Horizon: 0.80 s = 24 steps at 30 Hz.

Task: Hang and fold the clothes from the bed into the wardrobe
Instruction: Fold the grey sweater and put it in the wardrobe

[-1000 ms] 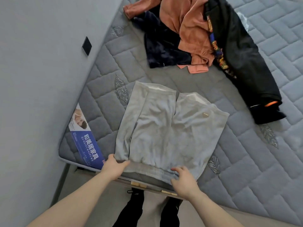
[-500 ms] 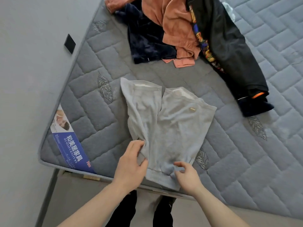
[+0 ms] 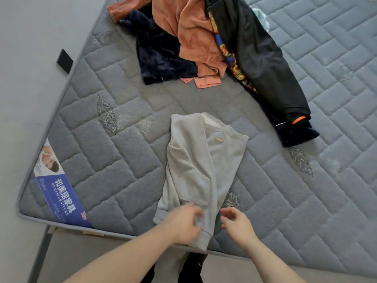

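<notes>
Left hand (image 3: 183, 223) pressed on the near end of the pale grey soft-knit folded garment (image 3: 201, 170), fingers curled into the cloth at its hem; blurred, so the exact pinch cannot be made out. Right hand (image 3: 236, 224) just beside the garment's right edge, released, fingers loosely curved and apart from the fabric. Both bare forearms reaching in from the lower edge of the view.

Grey garment lying lengthwise on the grey quilted mattress (image 3: 306, 201) near its front edge, 1 side doubled over the other into a narrow strip, a small gold tag (image 3: 218, 140) showing on the upper right part. Near end of the strip hanging slightly over the mattress edge.

Farther back on the bed, well apart from the grey piece, a heap of 3 more clothes: a dark navy plush garment (image 3: 159, 58) at the left, a rust-orange fleece top (image 3: 189, 27) overlapping it, and a black jacket with a patterned lining and an orange cuff trim (image 3: 259, 64) stretching toward the right.

At the mattress's front left corner, a blue and white printed label with Chinese lettering (image 3: 59, 190). Plain grey wall (image 3: 30, 78) along the left, with a small black square plate (image 3: 64, 61) on it. Dark shoes (image 3: 191, 268) visible on the floor below, between the arms.
</notes>
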{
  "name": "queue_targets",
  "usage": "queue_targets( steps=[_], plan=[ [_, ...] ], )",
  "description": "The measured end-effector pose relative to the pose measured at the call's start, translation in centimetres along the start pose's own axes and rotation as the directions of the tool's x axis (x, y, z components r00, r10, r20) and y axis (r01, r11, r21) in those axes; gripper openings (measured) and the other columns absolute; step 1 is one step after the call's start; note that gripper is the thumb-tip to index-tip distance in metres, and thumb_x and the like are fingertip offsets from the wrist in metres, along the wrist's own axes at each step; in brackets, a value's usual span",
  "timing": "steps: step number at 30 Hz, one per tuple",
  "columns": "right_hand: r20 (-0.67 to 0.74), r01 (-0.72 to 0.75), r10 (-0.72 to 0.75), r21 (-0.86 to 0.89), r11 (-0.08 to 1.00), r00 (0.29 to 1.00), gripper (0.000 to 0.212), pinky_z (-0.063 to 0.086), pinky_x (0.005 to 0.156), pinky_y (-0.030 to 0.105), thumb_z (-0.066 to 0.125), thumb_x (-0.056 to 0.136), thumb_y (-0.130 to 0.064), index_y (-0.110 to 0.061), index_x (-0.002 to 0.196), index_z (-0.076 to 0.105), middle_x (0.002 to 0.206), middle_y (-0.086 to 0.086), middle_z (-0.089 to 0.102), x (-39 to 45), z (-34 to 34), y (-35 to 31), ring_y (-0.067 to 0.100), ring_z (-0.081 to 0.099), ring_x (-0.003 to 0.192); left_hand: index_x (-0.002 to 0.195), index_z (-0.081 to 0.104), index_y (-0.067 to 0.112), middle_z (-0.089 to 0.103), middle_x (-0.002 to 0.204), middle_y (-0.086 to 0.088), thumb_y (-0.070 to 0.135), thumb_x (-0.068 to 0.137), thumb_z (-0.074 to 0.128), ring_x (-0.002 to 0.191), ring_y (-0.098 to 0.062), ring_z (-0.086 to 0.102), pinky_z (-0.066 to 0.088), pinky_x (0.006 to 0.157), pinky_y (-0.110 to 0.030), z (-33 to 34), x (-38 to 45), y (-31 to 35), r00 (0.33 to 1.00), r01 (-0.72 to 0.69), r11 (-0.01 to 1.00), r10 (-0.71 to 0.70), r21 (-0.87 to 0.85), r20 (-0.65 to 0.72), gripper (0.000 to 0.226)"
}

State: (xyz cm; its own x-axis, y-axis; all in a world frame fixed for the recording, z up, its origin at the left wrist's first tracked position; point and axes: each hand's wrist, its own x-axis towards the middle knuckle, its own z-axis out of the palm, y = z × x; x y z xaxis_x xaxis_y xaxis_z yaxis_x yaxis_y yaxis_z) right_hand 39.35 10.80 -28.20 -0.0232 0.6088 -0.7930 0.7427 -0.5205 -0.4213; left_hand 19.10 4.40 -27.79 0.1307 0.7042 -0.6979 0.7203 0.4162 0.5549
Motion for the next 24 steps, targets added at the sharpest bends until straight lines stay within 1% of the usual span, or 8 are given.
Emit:
queue_targets(
  steps=[3,6,11,16,18,20,22,24],
  plan=[
    [-0.026,0.052,-0.051,0.072,0.996,0.998,0.019,0.058,0.094,0.046,0.074,0.087,-0.014,-0.03,0.097,0.072,0.09,-0.005,0.075,1.0,0.9,-1.0,0.018,0.074,0.09,0.126,0.062,0.031,0.06,0.129,0.01,0.037,0.09,0.063,0.119,-0.014,0.06,0.046,0.097,-0.027,-4.5,2.8,-0.1,0.972,0.064,0.996,-0.078,-0.069,-0.222,0.036],
    [-0.044,0.076,-0.072,0.107,0.991,0.996,0.024,0.056,0.093,0.044,0.078,0.085,-0.024,-0.03,0.104,0.065,0.087,-0.005,0.075,2.4,1.5,-2.2,0.017,0.073,0.084,0.126,0.061,0.028,0.059,0.129,0.008,0.037,0.089,0.066,0.119,-0.016,0.06,0.048,0.099,-0.034,-9.6,5.9,0.3,0.931,0.122,0.988,-0.148,-0.099,-0.333,0.038],
    [-0.05,0.076,-0.076,-0.004,0.997,0.996,0.044,0.051,0.097,0.035,0.08,0.083,-0.037,-0.029,0.12,0.058,0.101,-0.012,0.066,4.0,1.4,-4.0,0.012,0.065,0.099,0.131,0.054,0.026,0.058,0.129,0.007,0.048,0.087,0.068,0.112,-0.018,0.061,0.053,0.09,-0.039,-13.8,11.1,3.8,0.907,0.163,0.984,-0.178,-0.073,-0.382,0.052],
    [-0.011,0.086,-0.087,-0.059,0.995,0.996,0.034,0.051,0.095,0.031,0.078,0.085,-0.035,-0.031,0.116,0.063,0.101,-0.014,0.066,5.0,-0.2,-3.9,0.009,0.064,0.101,0.134,0.052,0.013,0.063,0.126,-0.007,0.072,0.086,0.062,0.112,-0.03,0.065,0.057,0.088,-0.042,-15.8,16.5,5.5,0.822,0.424,0.905,-0.403,-0.041,-0.403,0.077],
    [0.039,0.09,-0.088,-0.054,0.994,0.995,0.028,0.052,0.093,0.03,0.078,0.085,-0.034,-0.03,0.11,0.066,0.093,-0.012,0.069,5.4,-0.3,-3.5,0.008,0.066,0.096,0.125,0.06,0.009,0.066,0.124,-0.011,0.059,0.093,0.063,0.113,-0.032,0.065,0.056,0.089,-0.041,-15.8,17.8,5.5,0.822,0.464,0.886,-0.442,-0.029,-0.36,0.059],
    [0.071,0.103,-0.098,-0.064,0.993,0.993,0.02,0.052,0.09,0.028,0.077,0.085,-0.032,-0.03,0.102,0.068,0.09,-0.011,0.071,5.6,-0.2,-3.3,0.008,0.067,0.094,0.115,0.065,0.009,0.068,0.122,-0.012,0.035,0.099,0.06,0.111,-0.032,0.065,0.056,0.089,-0.041,-15.5,18.4,5.6,0.818,0.465,0.884,-0.449,-0.045,-0.359,0.031],
    [0.064,0.113,-0.109,-0.063,0.992,0.992,0.006,0.053,0.084,0.025,0.073,0.086,-0.027,-0.029,0.09,0.069,0.086,-0.01,0.072,5.8,-0.2,-3.2,0.009,0.067,0.088,0.106,0.067,0.015,0.07,0.112,-0.008,0.028,0.1,0.054,0.102,-0.03,0.065,0.054,0.084,-0.041,-15.1,18.1,6.2,0.801,0.403,0.91,-0.402,-0.096,-0.444,0.019],
    [0.045,0.113,-0.112,-0.026,0.993,0.993,0.009,0.049,0.072,0.016,0.069,0.084,-0.023,-0.027,0.077,0.066,0.078,-0.013,0.072,5.7,-0.1,-3.2,0.004,0.065,0.078,0.089,0.061,0.022,0.07,0.089,0.001,0.03,0.098,0.052,0.084,-0.025,0.063,0.05,0.071,-0.038,-14.2,17.0,7.4,0.751,0.167,0.98,-0.2,-0.112,-0.629,0.016]
  ],
)
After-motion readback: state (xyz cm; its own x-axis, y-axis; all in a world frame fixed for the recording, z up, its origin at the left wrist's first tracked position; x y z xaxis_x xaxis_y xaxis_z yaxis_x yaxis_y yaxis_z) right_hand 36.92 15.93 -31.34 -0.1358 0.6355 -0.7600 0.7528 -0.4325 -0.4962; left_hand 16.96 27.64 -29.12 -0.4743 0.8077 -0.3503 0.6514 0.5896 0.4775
